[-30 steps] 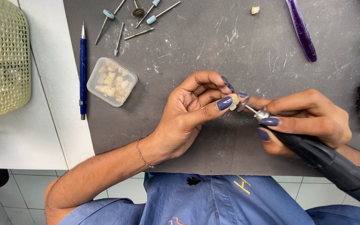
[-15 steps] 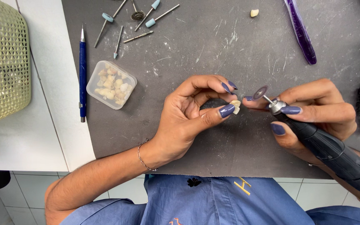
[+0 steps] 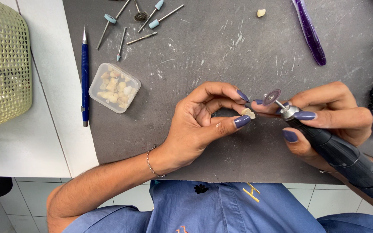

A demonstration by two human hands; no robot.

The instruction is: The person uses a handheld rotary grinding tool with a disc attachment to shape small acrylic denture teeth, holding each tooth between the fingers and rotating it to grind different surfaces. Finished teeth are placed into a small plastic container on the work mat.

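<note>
The left hand (image 3: 199,125) pinched a small cream tooth-shaped piece (image 3: 248,113) between thumb and fingertips. The right hand (image 3: 324,116), clenched around the black rotary handpiece (image 3: 346,157), had lifted its thin cutting disc (image 3: 272,96) off the piece since a second before, pausing the grinding. Beyond, on the scuffed grey mat (image 3: 221,47), lay a clear plastic box of teeth (image 3: 114,87), metal burs (image 3: 143,19) and a glossy purple tool (image 3: 309,32).

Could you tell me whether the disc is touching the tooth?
No, the disc sits apart, above and right of the tooth.
</note>
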